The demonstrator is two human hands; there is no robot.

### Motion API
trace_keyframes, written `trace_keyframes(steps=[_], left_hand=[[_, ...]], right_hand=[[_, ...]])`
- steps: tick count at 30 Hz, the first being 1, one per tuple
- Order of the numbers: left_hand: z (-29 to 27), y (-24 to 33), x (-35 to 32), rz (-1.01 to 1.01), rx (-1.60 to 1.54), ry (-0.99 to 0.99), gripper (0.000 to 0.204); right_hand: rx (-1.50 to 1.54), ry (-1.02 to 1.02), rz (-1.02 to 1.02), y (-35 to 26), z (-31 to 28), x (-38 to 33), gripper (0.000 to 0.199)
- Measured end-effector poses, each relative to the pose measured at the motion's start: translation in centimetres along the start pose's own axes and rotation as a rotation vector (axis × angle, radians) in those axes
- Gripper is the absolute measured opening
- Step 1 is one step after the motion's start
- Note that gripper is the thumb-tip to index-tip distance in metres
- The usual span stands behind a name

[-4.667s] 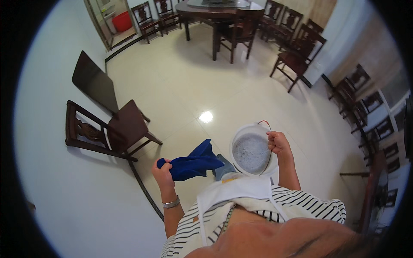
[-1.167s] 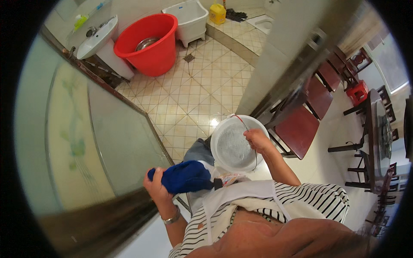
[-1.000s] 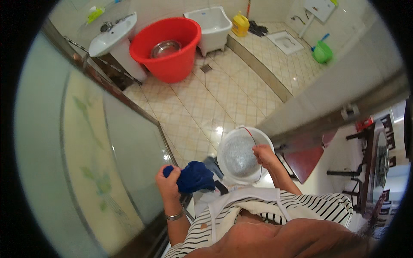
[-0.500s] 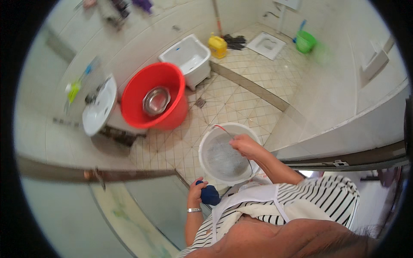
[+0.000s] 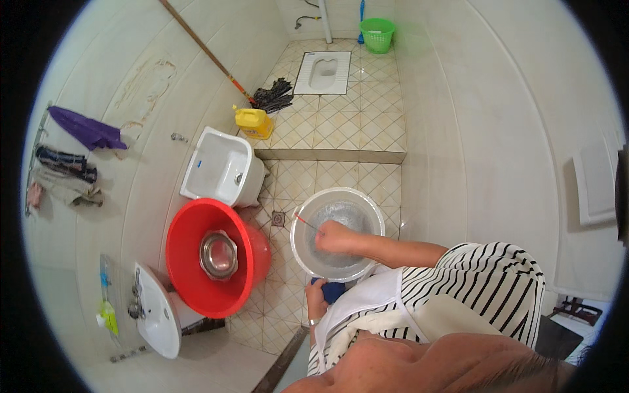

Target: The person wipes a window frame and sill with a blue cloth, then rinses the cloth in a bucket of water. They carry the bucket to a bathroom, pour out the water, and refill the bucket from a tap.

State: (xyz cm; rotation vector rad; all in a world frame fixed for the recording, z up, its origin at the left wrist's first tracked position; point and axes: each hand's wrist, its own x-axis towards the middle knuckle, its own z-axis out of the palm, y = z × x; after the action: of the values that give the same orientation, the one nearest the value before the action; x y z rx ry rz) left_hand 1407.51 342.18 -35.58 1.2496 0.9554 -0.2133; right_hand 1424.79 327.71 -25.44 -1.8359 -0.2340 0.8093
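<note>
The right hand (image 5: 334, 237) is gripping the handle (image 5: 308, 224), fingers wrapped tight, and the white bucket (image 5: 296, 239) is sitting right below them. The left hand (image 5: 317, 300) is clutching the blue cloth (image 5: 333, 291), fingers bunched round it, just beside the bucket's near rim. Ahead of the right fingers, tiled floor (image 5: 288, 183) is stretching to a raised step (image 5: 334, 155); to their right, a pale wall (image 5: 452, 131) is running alongside. Leftward, the red tub (image 5: 259, 252) is bulging close, a tiled strip separating it from the bucket. Inside the bucket, bubbly water (image 5: 341, 216) is glinting; the tub is cradling a metal bowl (image 5: 219, 255). Ahead and left, a white sink (image 5: 213, 164) is standing near a yellow jug (image 5: 253, 123).
</note>
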Motion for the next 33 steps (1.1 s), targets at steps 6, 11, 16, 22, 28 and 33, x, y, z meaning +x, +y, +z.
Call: trace_keyframes(steps=[6,11,16,22,28,33], left_hand=[[4.4,11.4,11.3,0.182,0.361,-0.096,0.026],[5.8,19.8,22.7,-0.101,0.082,-0.279,0.024],[10.5,27.8,31.0,-0.136,0.063,-0.320,0.021],[16.0,37.8,40.4,-0.222,0.063,-0.284,0.020],[23.1,43.9,52.7,-0.285,-0.058,-0.196,0.029],[29.9,43.7,61.9,-0.323,-0.316,-0.213,0.038]], right_hand=[[-0.003,0.209,0.053,-1.4,-5.0,11.0,0.017],[0.010,0.344,0.081,-5.0,-10.0,20.9,0.016],[-0.092,0.366,0.126,-7.7,-16.6,31.4,0.016],[-0.241,0.225,0.148,-13.2,-24.4,45.6,0.028],[-0.263,0.130,0.175,-11.3,-29.9,61.6,0.017],[-0.366,0.111,0.203,-7.3,-33.3,70.6,0.016]])
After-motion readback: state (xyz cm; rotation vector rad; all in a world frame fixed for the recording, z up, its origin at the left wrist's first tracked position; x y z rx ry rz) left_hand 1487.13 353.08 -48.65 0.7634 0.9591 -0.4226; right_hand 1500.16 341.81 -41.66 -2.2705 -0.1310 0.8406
